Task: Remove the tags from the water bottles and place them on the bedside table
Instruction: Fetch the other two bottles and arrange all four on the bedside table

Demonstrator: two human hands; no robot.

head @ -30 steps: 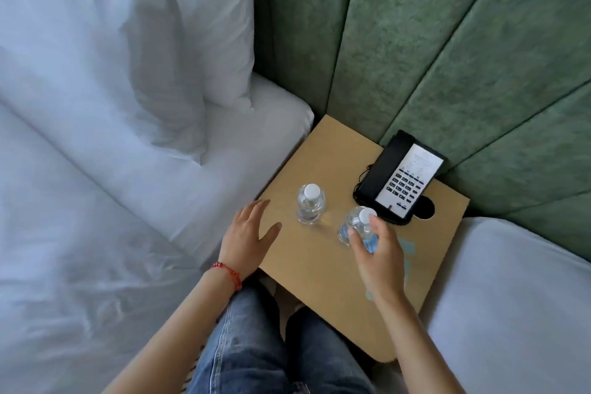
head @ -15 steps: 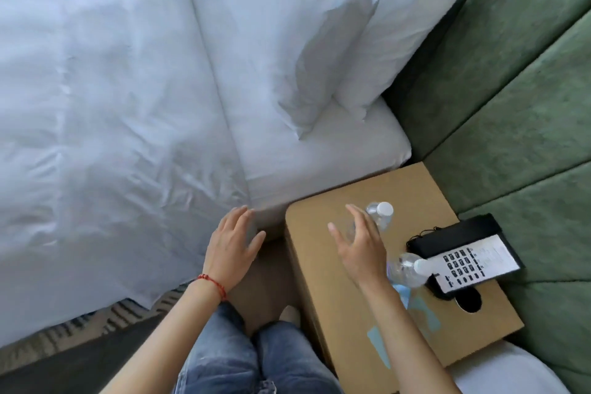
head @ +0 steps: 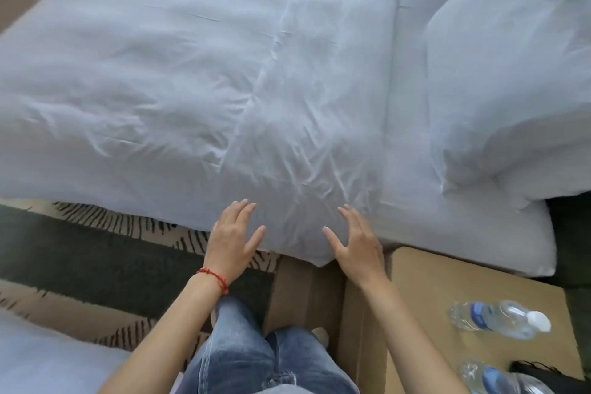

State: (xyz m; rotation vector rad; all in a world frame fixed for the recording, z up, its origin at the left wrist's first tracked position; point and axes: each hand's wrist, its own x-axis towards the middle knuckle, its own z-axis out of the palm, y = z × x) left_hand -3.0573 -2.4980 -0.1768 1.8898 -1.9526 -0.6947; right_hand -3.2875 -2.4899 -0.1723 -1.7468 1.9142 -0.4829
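Two clear water bottles stand on the tan bedside table (head: 438, 301) at the lower right: one with a white cap (head: 499, 318) and another (head: 502, 379) cut off by the bottom edge. My left hand (head: 232, 240) and my right hand (head: 355, 245) are both held out over the near edge of the white duvet (head: 198, 99), fingers spread and empty. Both hands are well left of the bottles. No tags are visible.
White pillows (head: 511, 80) lie at the right of the bed. A black phone (head: 550, 376) shows at the bottom right corner. A patterned carpet (head: 96, 253) runs below the bed. My jeans-clad legs (head: 256, 355) are at the bottom centre.
The view has swung left from the table to the bed. My right hand left the bottle and table and now hovers at the duvet edge beside my left hand.
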